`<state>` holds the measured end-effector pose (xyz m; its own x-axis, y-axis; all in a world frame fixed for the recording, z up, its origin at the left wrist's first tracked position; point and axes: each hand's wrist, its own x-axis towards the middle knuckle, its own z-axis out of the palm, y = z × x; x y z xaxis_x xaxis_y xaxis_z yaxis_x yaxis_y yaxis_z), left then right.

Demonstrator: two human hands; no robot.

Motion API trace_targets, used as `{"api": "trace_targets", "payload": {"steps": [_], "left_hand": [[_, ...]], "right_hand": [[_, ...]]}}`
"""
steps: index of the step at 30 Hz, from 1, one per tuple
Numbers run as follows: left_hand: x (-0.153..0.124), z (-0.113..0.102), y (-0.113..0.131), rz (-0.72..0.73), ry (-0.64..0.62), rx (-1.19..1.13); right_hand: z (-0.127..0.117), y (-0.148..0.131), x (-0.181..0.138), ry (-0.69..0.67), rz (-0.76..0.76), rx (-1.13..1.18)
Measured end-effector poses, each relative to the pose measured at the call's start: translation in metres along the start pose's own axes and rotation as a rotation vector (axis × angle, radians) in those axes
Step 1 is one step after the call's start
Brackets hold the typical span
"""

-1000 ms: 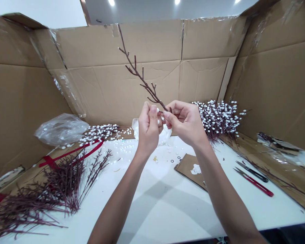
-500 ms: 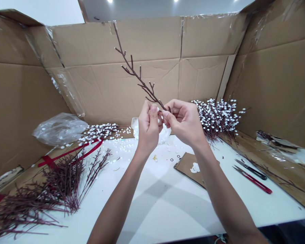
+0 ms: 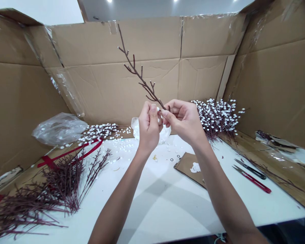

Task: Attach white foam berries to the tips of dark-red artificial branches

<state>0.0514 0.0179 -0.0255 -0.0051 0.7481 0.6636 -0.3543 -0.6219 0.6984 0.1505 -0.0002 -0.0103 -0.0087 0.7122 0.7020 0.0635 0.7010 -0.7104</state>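
A bare brown artificial branch [image 3: 139,76] slants up and to the left, its short side twigs carrying pale tips. My right hand [image 3: 184,118] pinches it near its lower end between thumb and fingers. Close beside it, my left hand [image 3: 149,127] is closed, thumb against the fingers, with small white berries [image 3: 158,109] showing at the fingertips. The two hands' fingertips meet at the branch's lower part, so the exact contact there is partly hidden. Behind the hands lies a clear plastic bag [image 3: 165,135] with white contents.
Bare brown branches [image 3: 66,179] pile at the left by a red ribbon [image 3: 93,149]. White-berried branches lie at back left [image 3: 99,131] and back right [image 3: 217,117]. On the white table [image 3: 162,203] are a brown board [image 3: 189,169], red snips [image 3: 254,179] and black snips [image 3: 252,168]. Cardboard walls [image 3: 147,44] surround it.
The branch's upper end has swung slightly to the right and down. Both hands keep their grip in nearly the same place.
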Motion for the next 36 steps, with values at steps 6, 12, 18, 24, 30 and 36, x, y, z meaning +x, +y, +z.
{"api": "trace_targets", "payload": {"steps": [6,12,18,24,30,36], "left_hand": [[0.002,-0.003,-0.004,-0.007,0.064,0.0],[0.002,-0.002,-0.005,-0.009,0.142,-0.056],[0.005,-0.003,-0.005,-0.207,0.186,-0.182],[0.01,-0.007,-0.004,-0.571,0.072,-0.496],[0.01,-0.007,-0.002,-0.818,0.031,-0.599],[0.009,-0.007,-0.005,-0.802,-0.006,-0.511]], "right_hand": [[-0.008,-0.002,-0.001,-0.082,0.113,0.076],[-0.007,0.004,0.0,-0.04,0.067,-0.018],[-0.008,0.011,0.005,-0.013,0.095,0.039],[-0.005,0.01,0.009,0.057,0.146,0.174],[-0.004,0.013,0.01,0.086,0.205,0.248],[-0.003,0.014,0.01,0.111,0.226,0.241]]}}
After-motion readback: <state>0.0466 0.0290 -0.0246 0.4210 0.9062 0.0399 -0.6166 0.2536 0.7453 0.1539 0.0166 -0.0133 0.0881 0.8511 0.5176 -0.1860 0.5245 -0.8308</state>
